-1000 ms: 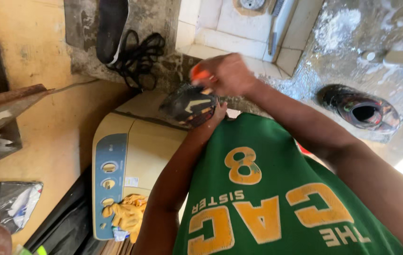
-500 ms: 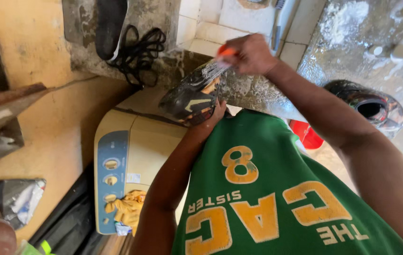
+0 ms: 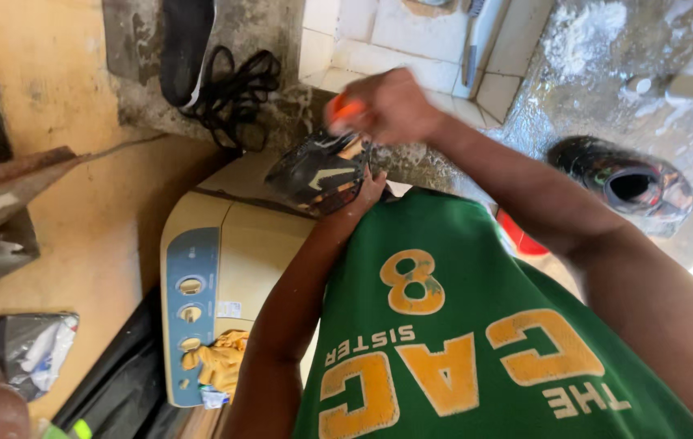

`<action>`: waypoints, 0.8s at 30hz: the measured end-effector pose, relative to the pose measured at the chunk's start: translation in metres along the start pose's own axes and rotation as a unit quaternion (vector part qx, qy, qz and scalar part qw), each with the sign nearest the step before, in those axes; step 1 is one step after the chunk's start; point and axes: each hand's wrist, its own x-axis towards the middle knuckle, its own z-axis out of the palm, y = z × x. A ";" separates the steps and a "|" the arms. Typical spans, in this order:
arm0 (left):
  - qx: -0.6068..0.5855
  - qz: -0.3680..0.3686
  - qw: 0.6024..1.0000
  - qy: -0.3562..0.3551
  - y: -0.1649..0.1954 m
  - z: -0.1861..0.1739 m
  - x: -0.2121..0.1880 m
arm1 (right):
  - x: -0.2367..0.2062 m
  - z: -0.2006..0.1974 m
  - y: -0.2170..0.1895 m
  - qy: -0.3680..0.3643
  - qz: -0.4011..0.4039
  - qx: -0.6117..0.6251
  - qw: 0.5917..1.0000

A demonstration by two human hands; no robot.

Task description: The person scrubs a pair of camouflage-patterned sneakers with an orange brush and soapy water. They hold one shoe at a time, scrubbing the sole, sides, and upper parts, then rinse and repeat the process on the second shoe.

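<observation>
Near the upper middle of the frame, our left hand [image 3: 365,189] cups a dark, wet sports shoe with pale stripes [image 3: 320,172], fingers wrapped around its lower edge. Our right hand [image 3: 387,106] is clenched on an orange-handled brush [image 3: 345,108] pressed to the shoe's top; half a second ago that hand was higher and further right. Below the shoe stands a cream washing machine with a blue dial panel [image 3: 200,284]. At the right, a second dark shoe [image 3: 627,183] lies on wet, soapy concrete, as before.
</observation>
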 end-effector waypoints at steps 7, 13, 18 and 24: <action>-0.243 -0.021 0.965 -0.100 -0.019 -0.028 0.005 | -0.010 -0.025 0.024 -0.155 0.298 -0.062 0.940; -0.480 -0.002 0.864 -0.151 -0.015 -0.064 0.015 | -0.005 -0.023 0.037 0.160 0.283 0.348 0.879; -0.533 -0.018 0.824 -0.194 -0.014 -0.074 0.036 | -0.007 -0.028 0.019 0.068 0.235 0.132 0.960; -0.611 0.049 0.759 -0.220 -0.032 -0.081 0.057 | -0.013 -0.040 0.038 0.109 0.349 0.216 0.905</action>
